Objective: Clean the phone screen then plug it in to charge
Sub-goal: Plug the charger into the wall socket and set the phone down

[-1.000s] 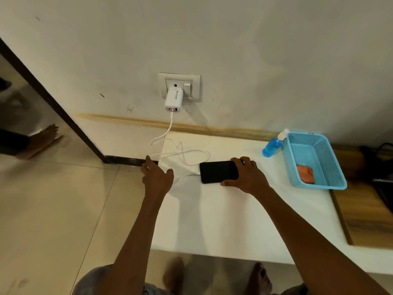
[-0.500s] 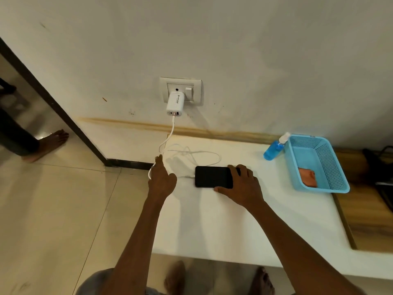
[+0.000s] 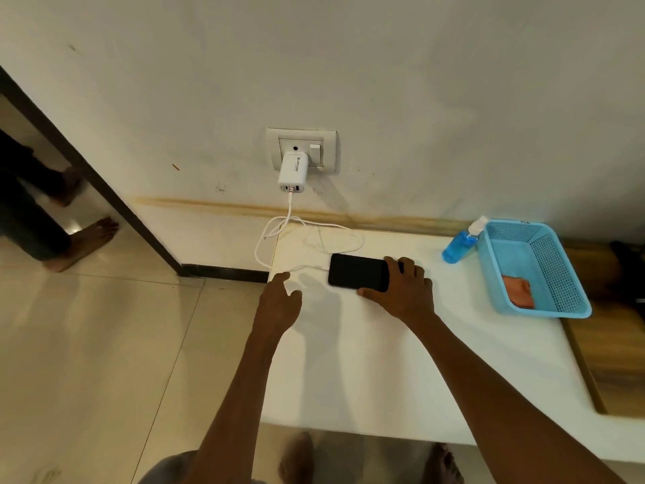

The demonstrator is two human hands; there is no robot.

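Observation:
A black phone [image 3: 356,272] lies flat, screen up, on the white table [image 3: 384,361]. My right hand [image 3: 401,291] grips its right end, fingers over the top and thumb at the near edge. A white cable [image 3: 275,228] runs from the white charger [image 3: 292,171] in the wall socket [image 3: 326,148], loops over the table's left edge and reaches the phone's left end. My left hand [image 3: 279,298] hovers at the table's left edge just short of the cable, fingers apart, holding nothing.
A blue spray bottle [image 3: 459,248] leans against a blue plastic basket [image 3: 572,295] at the back right, with an orange cloth [image 3: 518,289] inside it. A wooden surface [image 3: 614,361] adjoins the table's right side. Another person's bare feet [image 3: 87,239] stand on the tiled floor at left.
The cable's slack has shifted and now hangs in a loop over the table's left edge. My right hand has stayed on the phone. My left hand has stayed beside the cable.

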